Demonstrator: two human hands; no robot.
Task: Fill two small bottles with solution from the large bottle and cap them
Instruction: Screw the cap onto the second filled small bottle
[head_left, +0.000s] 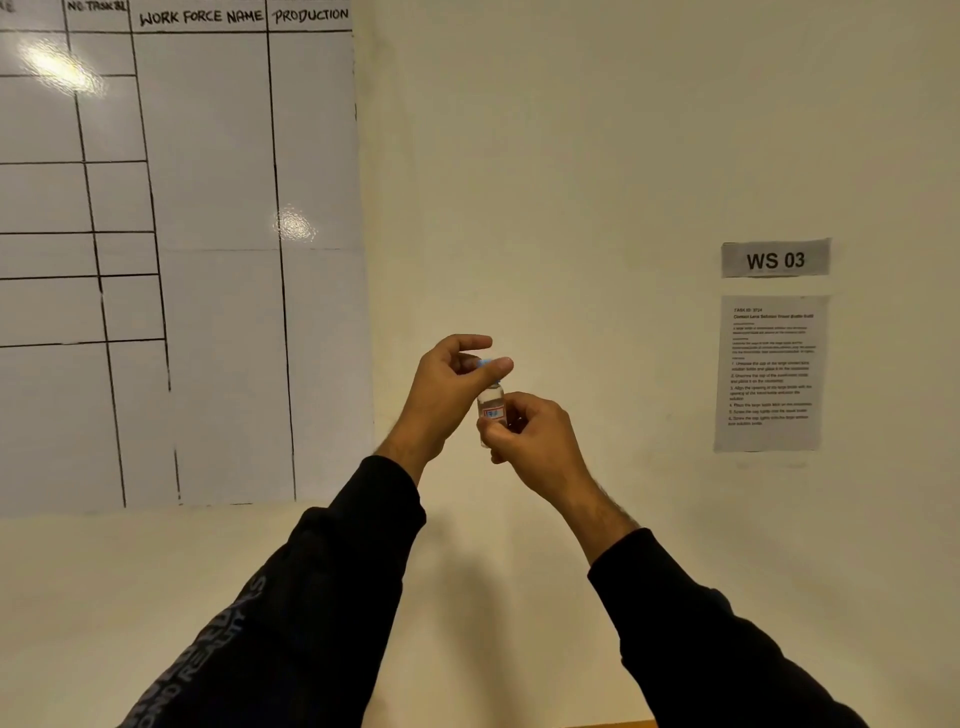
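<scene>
A small bottle (491, 402) is held upright in mid-air, chest-high. Its lower body is clamped in the right hand (535, 439); its blue cap (485, 363) is pinched by the left hand (447, 387). Behind, a whiteboard (176, 249) and an instruction sheet (770, 373) are fixed to the wall.

The small bottle (491, 402) looks like clear, smooth plastic or glass, which of the two cannot be told, with a paper-like label printed in red. Its cap (485, 363) is pale blue and looks like plastic. The whiteboard (208, 234) has a glossy, smooth face that throws back bright glare spots. The wall (571, 182) is matt and plain. The instruction sheet (770, 371) and the WS 03 sign (775, 258) are matt paper. The sleeves (322, 597) are dark matt cloth with grey printed lettering.
</scene>
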